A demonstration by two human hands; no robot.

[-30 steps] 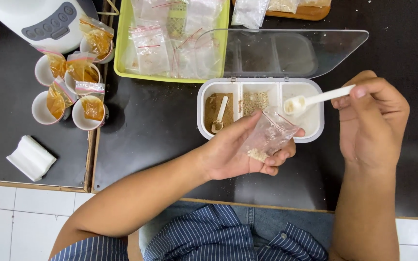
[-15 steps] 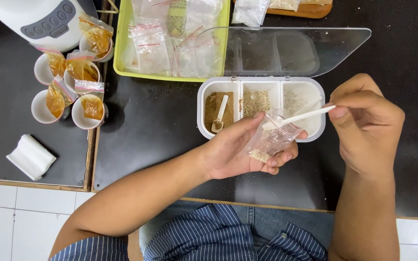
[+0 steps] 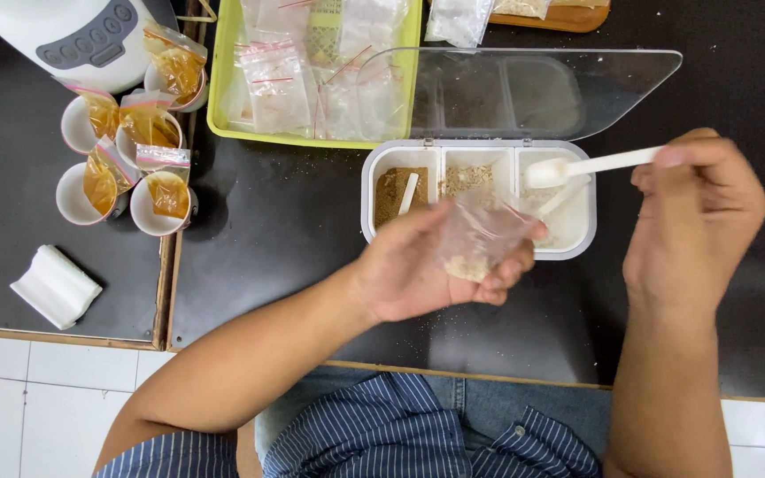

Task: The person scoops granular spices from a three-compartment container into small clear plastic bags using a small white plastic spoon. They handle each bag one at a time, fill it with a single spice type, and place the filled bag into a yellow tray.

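I note a black tabletop (image 3: 294, 221) with white floor tiles below its near edge. The left hand (image 3: 427, 265) holds a small clear bag (image 3: 480, 239) with pale powder at its bottom, just in front of a white three-part box (image 3: 480, 190). The right hand (image 3: 697, 212) pinches a white spoon (image 3: 591, 165) over the box's right compartment. The spoon's load is hard to make out. A white appliance (image 3: 73, 35) is cut off at top left. Half a second ago the spoon's bowl sat inside the bag; now it is outside, back over the box.
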